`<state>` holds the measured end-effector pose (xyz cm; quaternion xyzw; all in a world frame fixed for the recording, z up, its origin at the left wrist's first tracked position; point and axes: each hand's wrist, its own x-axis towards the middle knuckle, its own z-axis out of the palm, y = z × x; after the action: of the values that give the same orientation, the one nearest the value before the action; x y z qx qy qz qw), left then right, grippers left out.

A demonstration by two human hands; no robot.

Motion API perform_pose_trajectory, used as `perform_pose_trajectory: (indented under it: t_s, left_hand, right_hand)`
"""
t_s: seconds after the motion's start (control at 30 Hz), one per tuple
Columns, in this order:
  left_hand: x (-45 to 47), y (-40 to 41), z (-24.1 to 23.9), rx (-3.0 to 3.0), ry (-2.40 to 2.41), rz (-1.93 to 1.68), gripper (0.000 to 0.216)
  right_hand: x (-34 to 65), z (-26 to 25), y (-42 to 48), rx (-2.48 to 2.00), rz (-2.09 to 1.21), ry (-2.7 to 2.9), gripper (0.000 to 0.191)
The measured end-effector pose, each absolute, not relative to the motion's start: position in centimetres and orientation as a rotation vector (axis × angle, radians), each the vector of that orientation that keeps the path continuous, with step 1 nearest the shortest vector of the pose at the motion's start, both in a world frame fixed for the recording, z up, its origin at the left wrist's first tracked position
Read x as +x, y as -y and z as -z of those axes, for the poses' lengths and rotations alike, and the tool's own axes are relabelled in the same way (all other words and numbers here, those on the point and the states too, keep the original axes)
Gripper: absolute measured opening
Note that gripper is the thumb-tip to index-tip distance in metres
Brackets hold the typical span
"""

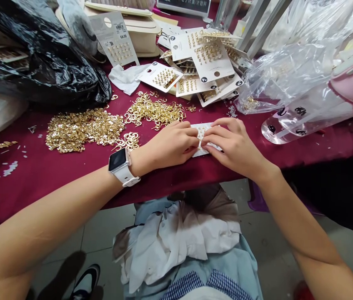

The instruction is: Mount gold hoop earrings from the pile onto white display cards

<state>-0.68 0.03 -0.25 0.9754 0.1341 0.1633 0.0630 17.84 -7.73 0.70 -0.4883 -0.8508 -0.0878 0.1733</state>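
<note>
A white earring card [200, 130] with small gold pieces in rows lies at the front of the maroon-covered table, between my hands. My left hand [174, 143], a white-strapped watch on its wrist, is closed with curled fingers at the card's left edge. My right hand [234, 143] reaches over the card from the right, thumb and fingertips pinched together close to its surface. Whatever sits between those fingertips is too small and covered to make out. Behind my left hand lie a heap of gold hoop-like pieces [154, 110] and a heap of small gold bits [79, 130].
Filled earring cards [210, 58] are piled at the back, with one priced card [113, 39] propped upright. A black plastic bag [45, 54] bulges at left. At right stand clear plastic bags [289, 71] and a clear bottle with a pink top [307, 112] lying on its side.
</note>
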Motion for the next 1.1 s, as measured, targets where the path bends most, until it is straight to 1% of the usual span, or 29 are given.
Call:
perform_pose_trajectory:
  t_s: [0.13,0.27,0.5,0.67,0.83,0.97,1.1]
  left_hand:
    - [-0.6,0.0,0.2,2.925,-0.418,-0.501,0.023]
    - [-0.6,0.1,0.2,2.932,-0.433,-0.483,0.024]
    - [-0.7,0.0,0.3,2.951,-0.407,-0.489,0.026]
    - [-0.6,0.0,0.1,2.965,-0.420,-0.446,0.027]
    - [-0.6,0.0,0.2,2.944,-0.423,-0.491,0.025]
    - [-0.6,0.0,0.3,2.929,-0.431,-0.492,0.026]
    - [-0.5,-0.2,0.3,2.900,-0.428,-0.482,0.024]
  right_hand:
    - [17.7,-1.2,7.5,-1.365,0.276,2.459,0.018]
    - [17.6,-1.5,7.4,-1.367,0.307,2.489,0.016]
    - [17.7,-1.8,7.0,-1.347,0.190,2.516,0.015]
    - [17.7,-1.6,6.9,-1.352,0.171,2.495,0.014]
    - [17.7,-1.2,6.9,-1.369,0.165,2.490,0.016]
    - [17.5,-1.0,7.0,-1.369,0.180,2.495,0.018]
    - [17.3,-0.6,7.3,-1.376,0.229,2.461,0.015]
